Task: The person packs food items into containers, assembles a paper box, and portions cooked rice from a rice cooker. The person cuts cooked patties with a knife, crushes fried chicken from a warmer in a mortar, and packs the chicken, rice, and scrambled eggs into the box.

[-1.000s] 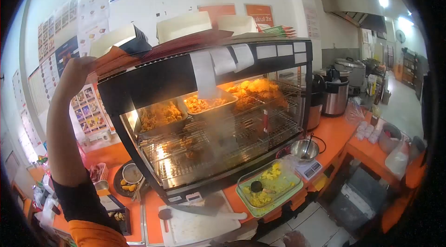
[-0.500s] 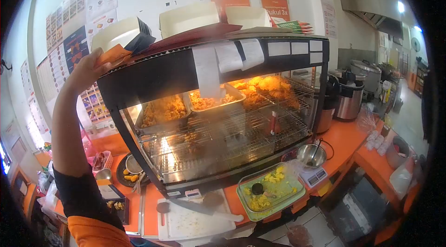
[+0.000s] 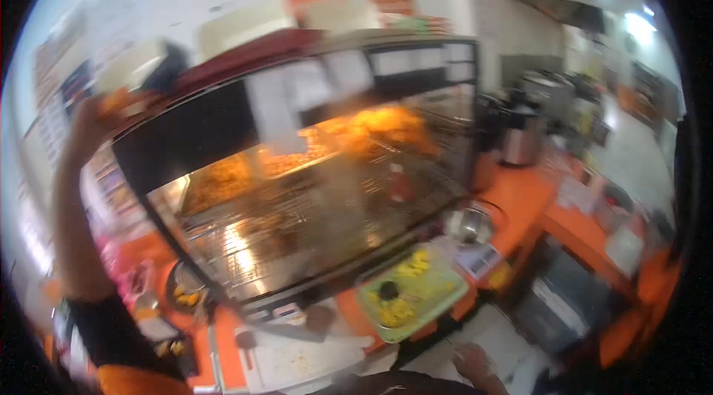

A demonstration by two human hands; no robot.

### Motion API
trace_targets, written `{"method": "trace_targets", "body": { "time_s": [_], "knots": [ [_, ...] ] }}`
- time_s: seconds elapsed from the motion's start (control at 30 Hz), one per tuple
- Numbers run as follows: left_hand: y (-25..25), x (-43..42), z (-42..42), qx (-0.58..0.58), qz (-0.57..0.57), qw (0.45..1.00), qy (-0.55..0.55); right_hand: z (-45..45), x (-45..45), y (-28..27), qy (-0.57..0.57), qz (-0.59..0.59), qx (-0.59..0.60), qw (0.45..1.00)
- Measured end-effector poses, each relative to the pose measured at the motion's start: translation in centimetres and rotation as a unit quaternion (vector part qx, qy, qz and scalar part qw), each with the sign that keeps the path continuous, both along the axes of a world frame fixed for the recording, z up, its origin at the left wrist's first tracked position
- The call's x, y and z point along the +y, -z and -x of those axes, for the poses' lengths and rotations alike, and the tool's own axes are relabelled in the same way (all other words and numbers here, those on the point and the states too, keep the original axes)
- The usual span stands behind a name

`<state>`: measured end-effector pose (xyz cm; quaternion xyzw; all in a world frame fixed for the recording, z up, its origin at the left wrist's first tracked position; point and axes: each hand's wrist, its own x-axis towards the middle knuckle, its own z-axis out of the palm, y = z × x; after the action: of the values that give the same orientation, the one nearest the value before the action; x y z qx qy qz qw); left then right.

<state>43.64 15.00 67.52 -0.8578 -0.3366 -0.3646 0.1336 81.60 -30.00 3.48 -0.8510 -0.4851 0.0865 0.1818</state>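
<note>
Gripping orange card (image 3: pixel 115 101), the left hand (image 3: pixel 95 120) reaches atop the warming cabinet (image 3: pixel 189 131).

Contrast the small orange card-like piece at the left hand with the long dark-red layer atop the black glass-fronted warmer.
The orange piece is at the left hand; the dark-red layer lies farther right. The orange piece looks short; the dark-red layer stretches along the top of the warmer. Both are blurred.

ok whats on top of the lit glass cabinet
On the cabinet sit pale cartons, a dark red stack, green-and-red items and, by the left hand, something orange. The stack hides the middle carton's base; anything low behind the cartons is covered.
</note>
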Motion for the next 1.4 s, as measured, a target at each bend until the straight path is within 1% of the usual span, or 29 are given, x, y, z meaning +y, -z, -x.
{"method": "trace_targets", "body": {
  "time_s": [0.03, 0.07, 0.1, 0.13, 0.17, 0.23, 0.27, 0.33, 0.37, 0.4, 0.47, 0.53, 0.57, 0.6, 0.67, 0.7, 0.73, 0.8, 0.87, 0.97, 1.03, 1.13, 1.17, 1.23, 1.27, 1.37, 1.4],
  "knots": [
    [1.0, 0.2, -1.6, 0.000, -0.015, 1.000, 0.024, -0.1, -0.5, 2.5, 0.026, -0.044, -0.014, 0.999],
    [2.5, -0.6, -3.3, 0.002, -0.039, 0.999, 0.031, 0.4, -0.3, -0.9, -0.118, -0.014, -0.168, 0.979],
    [4.1, -1.7, -4.9, -0.003, -0.075, 0.996, 0.047, 1.2, -0.2, 0.9, -0.009, -0.135, -0.095, 0.986],
    [6.1, -3.5, -6.8, -0.009, -0.108, 0.992, 0.064, 1.0, -0.6, 2.3, -0.091, -0.048, -0.155, 0.983],
    [8.5, -5.6, -8.3, -0.015, -0.133, 0.987, 0.085, 1.5, -0.5, 0.8, -0.057, -0.041, -0.091, 0.993],
    [13.9, -10.0, -11.7, -0.005, -0.135, 0.979, 0.156, 2.8, -0.6, -2.2, 0.022, -0.036, 0.030, 0.999],
    [17.0, -12.2, -13.1, 0.015, -0.114, 0.974, 0.196, 3.4, -1.4, -4.1, 0.059, -0.010, 0.050, 0.997],
    [22.8, -16.6, -15.9, 0.090, -0.035, 0.954, 0.284, 4.1, -2.7, -6.8, 0.102, 0.036, 0.087, 0.990],
    [25.5, -18.3, -17.4, 0.144, 0.015, 0.936, 0.322, 4.7, -3.6, -7.9, 0.134, -0.014, 0.116, 0.984],
    [28.1, -20.0, -18.7, 0.198, 0.062, 0.913, 0.352, 4.3, -4.3, -6.5, 0.129, 0.016, 0.120, 0.984],
    [32.8, -22.7, -20.8, 0.289, 0.119, 0.864, 0.395, 3.4, -5.9, -2.4, 0.115, 0.079, 0.128, 0.982],
    [35.7, -24.5, -22.0, 0.345, 0.137, 0.828, 0.419, 5.1, -7.3, 0.0, 0.179, -0.012, 0.080, 0.980],
    [36.5, -25.0, -22.3, 0.360, 0.134, 0.818, 0.429, 5.6, -7.9, 0.1, 0.212, -0.058, 0.055, 0.974],
    [37.0, -25.4, -22.7, 0.370, 0.129, 0.810, 0.437, 5.8, -8.5, 0.1, 0.222, -0.029, 0.069, 0.972],
    [37.2, -25.9, -23.2, 0.380, 0.108, 0.802, 0.448, 6.5, -9.7, -1.9, 0.245, 0.026, 0.099, 0.964],
    [37.0, -26.1, -23.4, 0.386, 0.093, 0.799, 0.452, 6.9, -10.4, -1.9, 0.229, 0.040, 0.085, 0.969],
    [36.4, -26.2, -23.7, 0.384, 0.074, 0.801, 0.452, 7.1, -11.3, -2.3, 0.214, 0.056, 0.069, 0.973],
    [34.7, -26.0, -24.3, 0.375, 0.032, 0.807, 0.456, 7.1, -12.9, -3.2, 0.222, 0.069, 0.076, 0.970],
    [32.5, -25.8, -25.1, 0.361, -0.025, 0.817, 0.449, 7.3, -14.4, -5.4, 0.262, 0.064, 0.125, 0.955],
    [28.3, -25.5, -26.8, 0.339, -0.118, 0.830, 0.427, 6.8, -16.4, -5.9, 0.353, 0.054, 0.147, 0.922],
    [25.8, -26.1, -28.6, 0.331, -0.168, 0.830, 0.416, 5.6, -18.3, -2.9, 0.368, 0.021, 0.140, 0.919],
    [23.0, -27.4, -32.7, 0.335, -0.223, 0.816, 0.415, 3.4, -21.0, -1.1, 0.389, -0.031, 0.128, 0.912],
    [22.9, -28.2, -33.8, 0.345, -0.234, 0.806, 0.420, 2.4, -21.8, -1.3, 0.394, -0.049, 0.124, 0.909],
    [22.9, -29.9, -37.2, 0.374, -0.253, 0.774, 0.443, 0.2, -22.8, -3.9, 0.412, -0.050, 0.187, 0.891],
    [23.3, -30.6, -39.3, 0.396, -0.271, 0.749, 0.456, -1.3, -23.2, -5.0, 0.421, -0.050, 0.218, 0.879],
    [25.8, -33.7, -45.2, 0.497, -0.267, 0.644, 0.517, -7.0, -23.7, -5.8, 0.384, -0.057, 0.241, 0.889],
    [26.7, -34.1, -47.2, 0.494, -0.252, 0.626, 0.548, -9.0, -23.7, -5.3, 0.346, -0.111, 0.228, 0.903]
  ]
}}
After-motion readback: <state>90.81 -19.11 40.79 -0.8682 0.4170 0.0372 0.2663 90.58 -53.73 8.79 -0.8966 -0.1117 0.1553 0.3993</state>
